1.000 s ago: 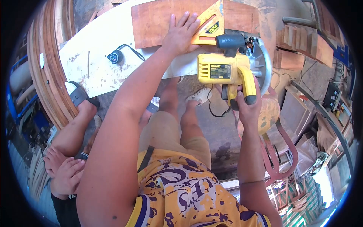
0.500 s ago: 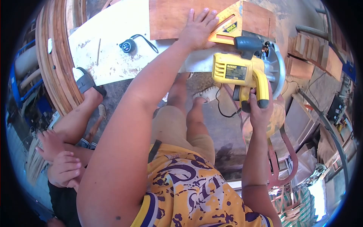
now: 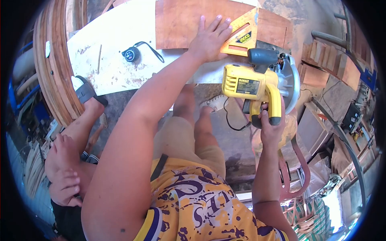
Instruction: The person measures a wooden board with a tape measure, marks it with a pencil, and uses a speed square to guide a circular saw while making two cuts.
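My left hand [image 3: 209, 42] lies spread and flat on a brown wooden board [image 3: 177, 20]. Its fingertips and thumb side rest against a yellow speed square [image 3: 242, 37] lying on the same board. My right hand [image 3: 272, 125] is closed around the rear handle of a yellow circular saw [image 3: 243, 82], whose black front handle and silver guard are at the board's near edge. Whether the saw's base touches the wood is hidden. A cord hangs down from the saw.
On the white work surface [image 3: 112, 36] lie a tape measure [image 3: 131, 54] with a strap and a thin stick [image 3: 99, 59]. Long planks [image 3: 56, 68] run along the left, beside a seated person's leg and hands [image 3: 64, 176]. A pinkish chair [image 3: 299, 160] stands at my right.
The view has shifted slightly, so the board, square and saw appear a little lower and further left. Both hands keep their hold. The seated person's hands have moved a little.
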`<state>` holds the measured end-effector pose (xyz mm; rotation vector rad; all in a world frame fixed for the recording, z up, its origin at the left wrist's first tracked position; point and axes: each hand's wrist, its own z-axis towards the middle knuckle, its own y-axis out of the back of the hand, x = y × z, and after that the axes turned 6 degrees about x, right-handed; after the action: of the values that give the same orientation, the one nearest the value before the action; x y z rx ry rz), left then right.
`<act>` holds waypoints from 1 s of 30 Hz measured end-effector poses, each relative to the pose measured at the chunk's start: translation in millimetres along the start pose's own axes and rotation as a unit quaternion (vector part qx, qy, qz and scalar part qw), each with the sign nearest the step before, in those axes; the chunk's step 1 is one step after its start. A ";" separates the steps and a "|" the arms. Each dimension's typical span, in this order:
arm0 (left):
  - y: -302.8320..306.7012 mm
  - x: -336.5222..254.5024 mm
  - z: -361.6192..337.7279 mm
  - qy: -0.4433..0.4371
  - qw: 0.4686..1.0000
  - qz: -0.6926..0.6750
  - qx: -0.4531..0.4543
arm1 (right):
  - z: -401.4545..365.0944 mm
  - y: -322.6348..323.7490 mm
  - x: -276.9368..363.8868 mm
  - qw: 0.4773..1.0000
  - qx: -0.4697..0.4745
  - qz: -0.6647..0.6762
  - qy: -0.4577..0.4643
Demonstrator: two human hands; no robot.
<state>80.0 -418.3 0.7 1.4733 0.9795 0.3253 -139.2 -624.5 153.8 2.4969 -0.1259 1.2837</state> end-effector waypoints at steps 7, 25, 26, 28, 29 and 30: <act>-1.5 1.5 0.1 -0.004 1.000 0.000 0.003 | 1.4 1.5 -1.2 0.999 0.018 -0.002 0.043; -6.1 2.4 0.8 -0.009 1.000 0.019 -0.002 | 1.7 0.5 -1.5 0.999 0.017 0.005 0.037; -4.5 2.2 1.0 -0.003 1.000 0.024 0.005 | 2.6 0.7 -2.0 0.999 0.015 0.001 0.049; -1.6 1.0 0.5 -0.003 1.000 0.028 0.011 | 2.3 -0.1 -3.1 0.998 0.012 0.004 0.054; -2.6 1.4 0.3 -0.001 1.000 0.025 0.012 | 2.3 -0.3 -3.8 0.998 0.011 0.008 0.059; -2.8 1.8 1.2 0.002 1.000 0.022 0.011 | 2.0 0.2 -5.3 0.998 0.004 0.009 0.064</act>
<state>80.8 -418.3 -2.7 1.5172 0.9574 0.3492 -140.8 -625.6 148.5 2.4179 -0.1126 1.4492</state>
